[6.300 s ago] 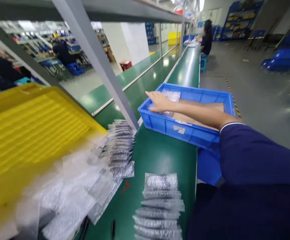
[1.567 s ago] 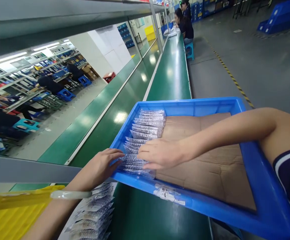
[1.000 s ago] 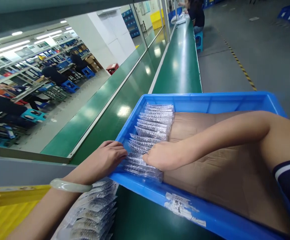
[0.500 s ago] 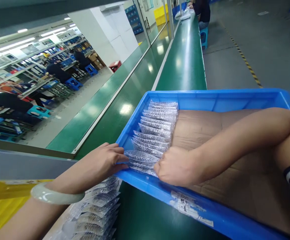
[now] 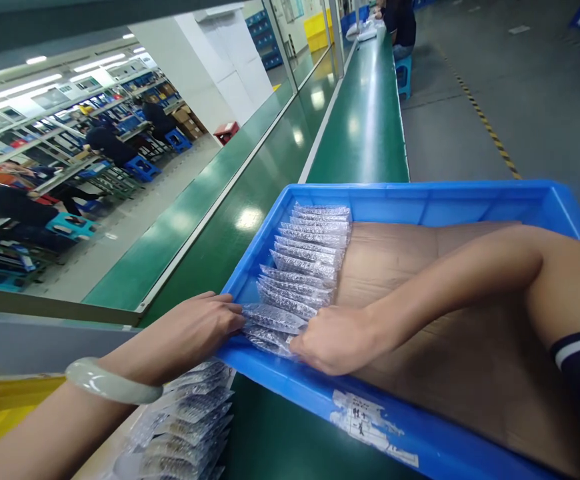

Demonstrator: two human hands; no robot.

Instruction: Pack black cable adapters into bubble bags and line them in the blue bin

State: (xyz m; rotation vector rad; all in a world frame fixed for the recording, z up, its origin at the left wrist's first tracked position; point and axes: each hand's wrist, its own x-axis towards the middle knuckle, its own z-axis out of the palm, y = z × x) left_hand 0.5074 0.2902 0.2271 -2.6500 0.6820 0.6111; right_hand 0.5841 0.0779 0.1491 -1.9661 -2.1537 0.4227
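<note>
A blue plastic bin [image 5: 420,203] lined with brown cardboard [image 5: 470,373] sits on the green bench. A row of small clear bubble-wrap bags [image 5: 305,257] lies overlapped along its left side. My left hand [image 5: 197,330], with a pale bangle on the wrist, reaches over the bin's left corner, fingers together against the nearest bags. My right hand [image 5: 335,340] is inside the bin, fingers curled down onto the near end of the row. Both hands press the nearest bags [image 5: 273,320] between them.
More filled bags [image 5: 185,427] lie stacked on the bench below my left arm, beside a yellow tray [image 5: 0,413]. The green conveyor [image 5: 365,127] runs away ahead. A person sits on a blue stool far down the line; others work at shelving on the left.
My right hand slid back toward the near end of the row and curled down on the last bags. My left hand stayed at the bin's corner.
</note>
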